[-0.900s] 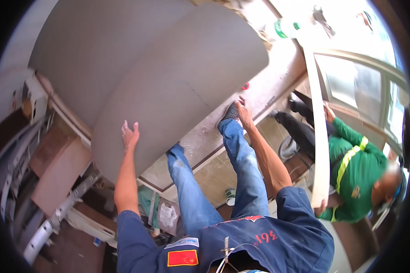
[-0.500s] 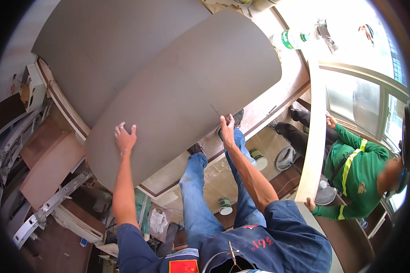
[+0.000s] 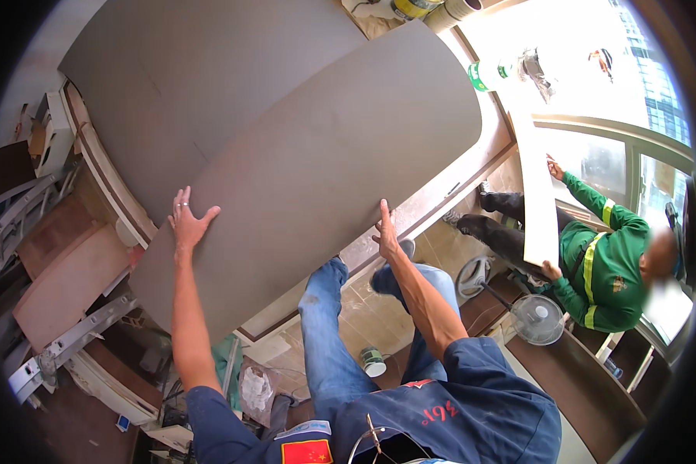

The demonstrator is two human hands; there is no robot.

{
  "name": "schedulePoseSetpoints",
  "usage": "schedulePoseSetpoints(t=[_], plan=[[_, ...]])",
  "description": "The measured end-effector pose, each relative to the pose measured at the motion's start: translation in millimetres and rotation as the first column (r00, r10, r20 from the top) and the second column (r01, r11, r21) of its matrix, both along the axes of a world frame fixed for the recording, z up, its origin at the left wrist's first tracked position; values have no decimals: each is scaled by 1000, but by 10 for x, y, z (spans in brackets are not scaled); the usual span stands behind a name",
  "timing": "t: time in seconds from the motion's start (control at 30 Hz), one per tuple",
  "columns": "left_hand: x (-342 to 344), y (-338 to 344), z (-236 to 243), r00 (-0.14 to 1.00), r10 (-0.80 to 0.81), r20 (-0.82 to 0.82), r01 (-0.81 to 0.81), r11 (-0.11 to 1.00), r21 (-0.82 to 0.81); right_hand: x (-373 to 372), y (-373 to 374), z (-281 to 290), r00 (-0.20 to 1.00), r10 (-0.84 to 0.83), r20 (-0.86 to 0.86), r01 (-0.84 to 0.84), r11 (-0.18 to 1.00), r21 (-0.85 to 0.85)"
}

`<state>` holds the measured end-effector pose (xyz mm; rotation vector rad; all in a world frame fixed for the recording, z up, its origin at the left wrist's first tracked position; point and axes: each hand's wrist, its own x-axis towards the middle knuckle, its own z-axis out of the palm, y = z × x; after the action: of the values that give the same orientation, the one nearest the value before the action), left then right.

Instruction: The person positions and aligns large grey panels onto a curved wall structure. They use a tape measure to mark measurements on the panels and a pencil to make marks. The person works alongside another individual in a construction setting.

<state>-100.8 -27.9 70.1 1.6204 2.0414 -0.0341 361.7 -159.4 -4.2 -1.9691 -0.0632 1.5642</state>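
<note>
A large grey-brown panel (image 3: 325,147) with rounded corners lies slantwise over another wide panel of like colour (image 3: 201,69). My left hand (image 3: 189,223) rests at the left part of the upper panel, fingers spread and thumb stretched out, a ring on one finger. At the panel's near edge is my right hand (image 3: 387,229), its fingers straight and touching the edge rather than wrapped round it. Both panels lie on a pale worktop (image 3: 472,166) with a dark border.
On the right a co-worker in a green top (image 3: 603,271) holds a long pale board (image 3: 540,201). A fan (image 3: 537,319) stands near that person. Below are a small can (image 3: 373,362) and a plastic bag (image 3: 257,387). Metal rails (image 3: 62,352) and board offcuts (image 3: 69,278) crowd the left side.
My left hand has shifted toward the panel's far edge, and my right fingers have straightened. The upper panel's left end sits a little further left. The co-worker's board has swung more upright.
</note>
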Motion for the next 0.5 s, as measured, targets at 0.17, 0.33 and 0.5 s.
schedulePoseSetpoints(t=[0.17, 0.33, 0.5], plan=[[53, -30, 435, 984, 38, 177, 21, 947, -322, 90, -344, 18, 997, -23, -68, 28, 997, 67], [244, -448, 452, 982, -10, 187, 62, 960, -272, 348, -759, -308, 992, -9, -126, 21, 996, 88], [307, -693, 478, 974, -24, 224, 52, 991, -121, 548, -1005, -504, 988, 112, -103, -93, 981, 170]])
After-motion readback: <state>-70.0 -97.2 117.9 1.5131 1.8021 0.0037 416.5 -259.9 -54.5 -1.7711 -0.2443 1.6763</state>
